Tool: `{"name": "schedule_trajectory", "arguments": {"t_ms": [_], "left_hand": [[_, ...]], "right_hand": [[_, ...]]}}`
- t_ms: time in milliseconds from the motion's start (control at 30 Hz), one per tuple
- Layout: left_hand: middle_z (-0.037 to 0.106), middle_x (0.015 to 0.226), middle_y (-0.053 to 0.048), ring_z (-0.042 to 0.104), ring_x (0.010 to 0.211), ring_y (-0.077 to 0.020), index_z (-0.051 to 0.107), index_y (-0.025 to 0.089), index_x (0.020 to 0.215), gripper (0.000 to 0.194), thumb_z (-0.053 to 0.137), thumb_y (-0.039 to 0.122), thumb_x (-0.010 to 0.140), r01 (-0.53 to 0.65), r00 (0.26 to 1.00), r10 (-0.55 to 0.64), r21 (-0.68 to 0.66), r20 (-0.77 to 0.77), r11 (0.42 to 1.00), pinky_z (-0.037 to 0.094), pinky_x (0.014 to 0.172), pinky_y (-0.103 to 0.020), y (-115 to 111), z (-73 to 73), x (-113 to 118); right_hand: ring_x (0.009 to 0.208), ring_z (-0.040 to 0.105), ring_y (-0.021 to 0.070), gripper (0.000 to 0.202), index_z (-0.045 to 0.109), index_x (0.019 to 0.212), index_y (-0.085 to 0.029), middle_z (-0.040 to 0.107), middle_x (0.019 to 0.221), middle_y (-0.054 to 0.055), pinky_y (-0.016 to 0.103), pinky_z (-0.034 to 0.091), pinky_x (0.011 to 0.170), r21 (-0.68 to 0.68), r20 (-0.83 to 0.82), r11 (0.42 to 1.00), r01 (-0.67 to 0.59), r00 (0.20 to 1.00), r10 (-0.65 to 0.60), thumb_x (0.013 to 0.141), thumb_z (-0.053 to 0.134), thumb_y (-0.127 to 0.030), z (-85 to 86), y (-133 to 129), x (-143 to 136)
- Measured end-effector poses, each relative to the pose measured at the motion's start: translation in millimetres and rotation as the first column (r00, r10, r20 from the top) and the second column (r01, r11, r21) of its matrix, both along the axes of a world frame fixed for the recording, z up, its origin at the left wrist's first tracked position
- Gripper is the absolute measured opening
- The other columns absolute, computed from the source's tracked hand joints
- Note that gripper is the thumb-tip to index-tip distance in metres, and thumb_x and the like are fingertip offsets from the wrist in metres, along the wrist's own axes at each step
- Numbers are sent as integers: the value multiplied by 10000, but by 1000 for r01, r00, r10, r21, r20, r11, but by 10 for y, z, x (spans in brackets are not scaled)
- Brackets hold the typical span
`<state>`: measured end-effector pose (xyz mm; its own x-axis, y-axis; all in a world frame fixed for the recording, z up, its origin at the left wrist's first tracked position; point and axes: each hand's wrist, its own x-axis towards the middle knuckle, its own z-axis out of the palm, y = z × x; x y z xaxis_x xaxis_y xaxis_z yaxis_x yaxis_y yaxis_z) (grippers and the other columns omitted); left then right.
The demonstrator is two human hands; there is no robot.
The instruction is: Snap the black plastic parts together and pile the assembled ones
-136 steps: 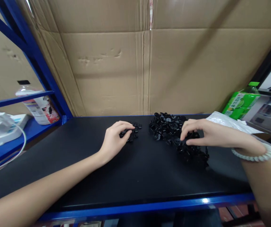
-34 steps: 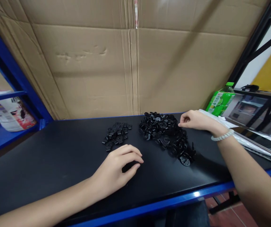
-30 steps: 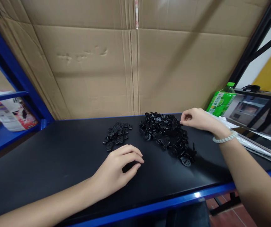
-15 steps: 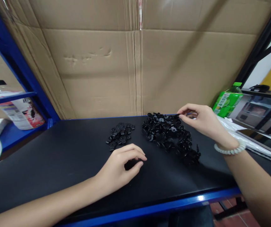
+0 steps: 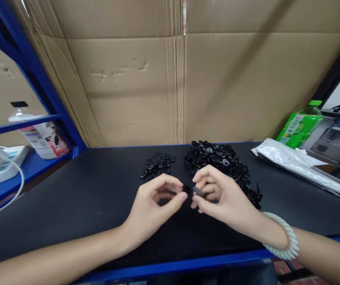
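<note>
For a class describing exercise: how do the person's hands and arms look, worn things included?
The left hand and right hand are ungloved, with no rings visible. No sleeves show on the forearms. A pale, ridged bracelet circles the right wrist; the left wrist is bare.

Honestly, I'm not making out a single word here. Over to the right of the fingers (image 5: 175,202) and farther back, a green bottle (image 5: 302,128) is carrying a label with a pale strip of characters, but they're coming out too small and soft to read. Way out left of the fingers, also farther back, another bottle (image 5: 44,138) is wearing a wraparound label in white and red with dark blotches, and its block of fine print is just blurring into lines.
</note>
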<state>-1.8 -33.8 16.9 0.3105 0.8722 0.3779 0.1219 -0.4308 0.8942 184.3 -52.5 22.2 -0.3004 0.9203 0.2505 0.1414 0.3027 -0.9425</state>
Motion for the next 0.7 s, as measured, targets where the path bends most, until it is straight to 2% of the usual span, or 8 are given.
{"name": "schedule_trajectory", "arguments": {"t_ms": [67, 133, 267, 333, 433, 533, 700], "left_hand": [[687, 775, -15, 665, 697, -150, 663, 188, 814, 48, 669, 207, 771, -29, 1000, 29, 10, 9, 1000, 570, 664, -249, 12, 18, -17], [693, 736, -9, 658, 666, -146, 682, 187, 778, 44, 689, 225, 758, -34, 999, 34, -4, -2, 999, 561, 643, -238, 20, 39, -32], [681, 622, -5, 644, 593, -146, 690, 172, 703, 125, 686, 282, 762, 15, 999, -20, -107, -42, 994, 546, 588, -240, 13, 66, -41], [691, 633, -9, 652, 601, -151, 704, 171, 747, 120, 677, 287, 763, 83, 996, -88, -160, -28, 984, 555, 603, -254, 8, 64, -34], [723, 722, -19, 677, 663, -168, 717, 173, 817, 168, 756, 242, 668, 163, 987, -158, -216, 39, 963, 573, 648, -275, 12, 46, -16], [729, 685, -16, 679, 643, -161, 734, 174, 752, 108, 763, 239, 672, 127, 992, -120, -275, 42, 953, 570, 640, -263, 20, 37, -3], [712, 614, -10, 649, 568, -134, 749, 168, 695, 76, 746, 243, 708, 49, 999, -39, -292, 38, 955, 541, 568, -224, 18, 67, -16]], "right_hand": [[690, 681, 150, 336, 498, 1051, -223, 602, 817, -11, 251, 565, 594, -55, -23, 995, -83, 996, 82, 773, 686, -204, -24, 19, 16], [678, 673, 146, 415, 505, 1093, -225, 611, 804, -16, 250, 565, 589, -90, -15, 984, -152, 988, 151, 747, 734, -248, -52, 27, 24], [597, 665, 145, 340, 529, 897, -200, 627, 700, -27, 213, 520, 478, -143, -6, 975, -169, 985, 170, 709, 776, -338, -99, 24, 16], [546, 659, 138, 300, 517, 800, -186, 631, 639, -22, 196, 486, 441, -156, -39, 975, -159, 987, 155, 756, 730, -393, -112, 31, 15], [456, 620, 113, 320, 513, 738, -173, 616, 563, -21, 176, 433, 395, -151, -92, 975, -162, 984, 150, 819, 648, -451, -129, 60, 16], [424, 603, 102, 358, 507, 712, -170, 617, 553, -15, 165, 411, 372, -165, -115, 969, -184, 979, 166, 831, 616, -490, -141, 90, 12], [497, 633, 114, 366, 565, 754, -156, 612, 609, -10, 207, 508, 459, -181, -135, 963, -201, 975, 178, 826, 609, -512, -111, 104, 3]]}}
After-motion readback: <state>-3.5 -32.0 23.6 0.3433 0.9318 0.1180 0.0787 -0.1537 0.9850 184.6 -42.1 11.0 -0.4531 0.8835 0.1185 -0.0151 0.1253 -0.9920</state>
